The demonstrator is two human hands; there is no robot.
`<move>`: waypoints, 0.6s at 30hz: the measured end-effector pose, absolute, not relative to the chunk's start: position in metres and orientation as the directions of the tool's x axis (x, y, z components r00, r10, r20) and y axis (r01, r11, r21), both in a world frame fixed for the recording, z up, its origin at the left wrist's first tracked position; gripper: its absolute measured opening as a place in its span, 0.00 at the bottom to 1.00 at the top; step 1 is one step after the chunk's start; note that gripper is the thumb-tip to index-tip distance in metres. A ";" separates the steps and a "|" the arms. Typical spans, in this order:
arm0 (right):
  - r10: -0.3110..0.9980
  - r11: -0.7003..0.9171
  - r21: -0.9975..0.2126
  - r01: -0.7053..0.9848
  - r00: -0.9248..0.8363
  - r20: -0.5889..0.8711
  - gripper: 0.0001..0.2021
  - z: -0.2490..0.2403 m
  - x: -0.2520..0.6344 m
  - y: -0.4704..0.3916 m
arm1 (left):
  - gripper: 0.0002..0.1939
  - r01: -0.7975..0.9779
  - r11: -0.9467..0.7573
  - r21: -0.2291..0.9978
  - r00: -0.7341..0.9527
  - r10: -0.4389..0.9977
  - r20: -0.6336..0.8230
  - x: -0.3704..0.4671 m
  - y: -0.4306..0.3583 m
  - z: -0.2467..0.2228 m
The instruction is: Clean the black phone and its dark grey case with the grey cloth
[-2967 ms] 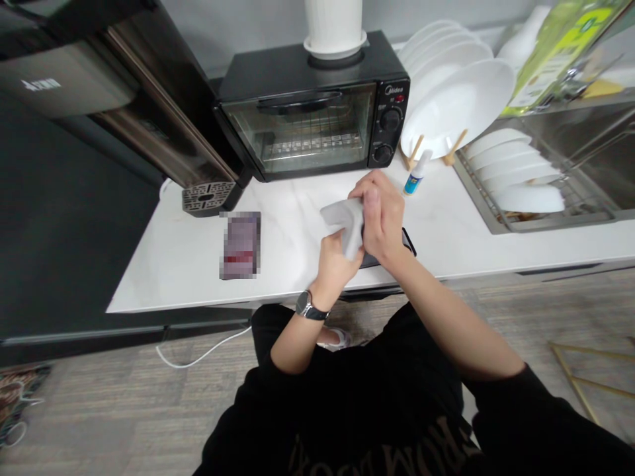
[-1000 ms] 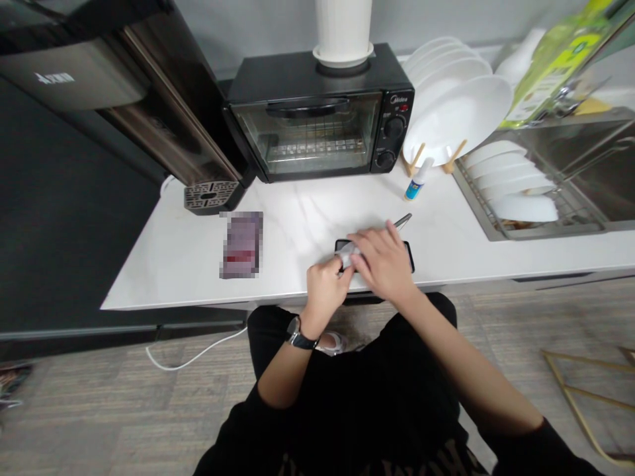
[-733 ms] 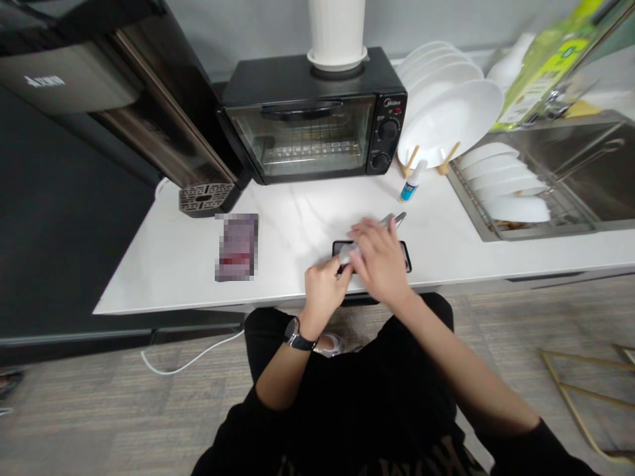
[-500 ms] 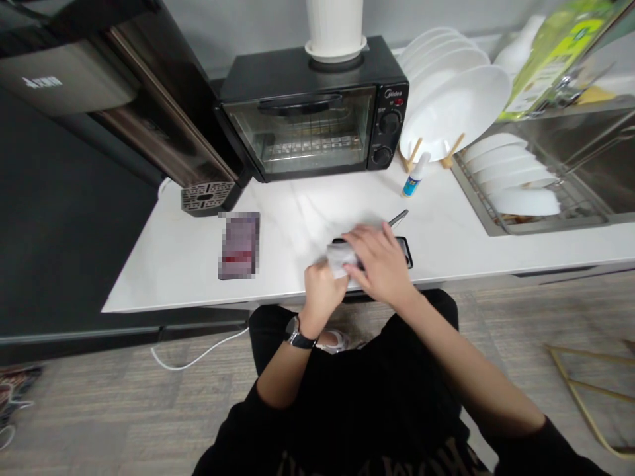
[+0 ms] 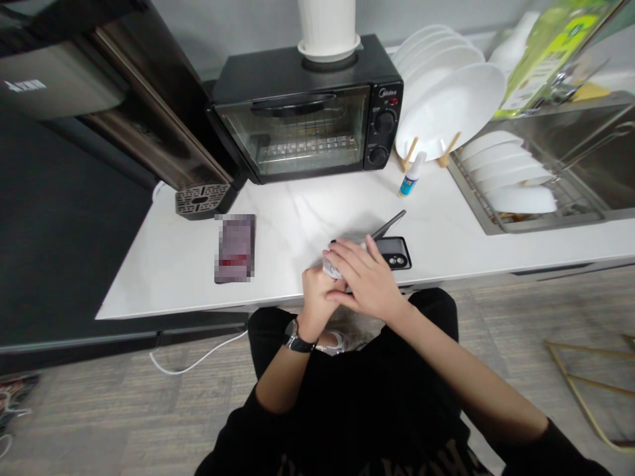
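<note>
My left hand, with a watch at the wrist, is closed near the counter's front edge; what its fingers grip is hidden. A crumpled white tissue shows between the two hands. My right hand lies over the tissue and the left fingers, its own fingers bent down on them. Beside it on the counter is a black phone case with camera cutouts, partly covered by the right hand. A thin grey bar-like thing slants up from behind the right fingers; its other end is out of sight.
On the white counter stand a black toaster oven, a small spray bottle and a drink dispenser. A blurred-out purple packet lies left. White plates stand in a rack beside the sink.
My right hand has slid left and slightly down over the tissue and left hand. More of the phone case and grey bar now shows. The view has shifted slightly.
</note>
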State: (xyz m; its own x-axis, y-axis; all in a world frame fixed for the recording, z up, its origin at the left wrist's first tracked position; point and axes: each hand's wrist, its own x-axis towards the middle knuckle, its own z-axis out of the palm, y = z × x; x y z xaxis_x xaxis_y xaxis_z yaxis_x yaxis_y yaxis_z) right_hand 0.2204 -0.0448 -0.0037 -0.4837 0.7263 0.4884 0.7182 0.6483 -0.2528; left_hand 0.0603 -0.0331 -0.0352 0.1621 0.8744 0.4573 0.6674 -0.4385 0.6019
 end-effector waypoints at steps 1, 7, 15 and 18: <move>0.759 0.591 -0.262 0.763 -0.417 0.500 0.34 -0.003 0.234 -0.035 | 0.16 0.666 -0.440 0.603 0.163 0.874 0.457 0.062 -0.034 -0.033; 0.829 0.329 -0.305 0.894 -0.118 0.547 0.34 0.003 0.268 -0.006 | 0.13 0.638 -0.428 0.640 0.163 0.888 0.431 0.070 -0.039 -0.022; 0.745 0.623 -0.255 0.740 -0.462 0.481 0.38 -0.005 0.226 -0.045 | 0.13 0.695 -0.442 0.567 0.205 0.878 0.433 0.057 -0.035 -0.036; 0.829 0.413 -0.309 0.857 -0.213 0.517 0.37 0.000 0.262 -0.017 | 0.12 0.647 -0.417 0.638 0.160 0.893 0.420 0.064 -0.038 -0.028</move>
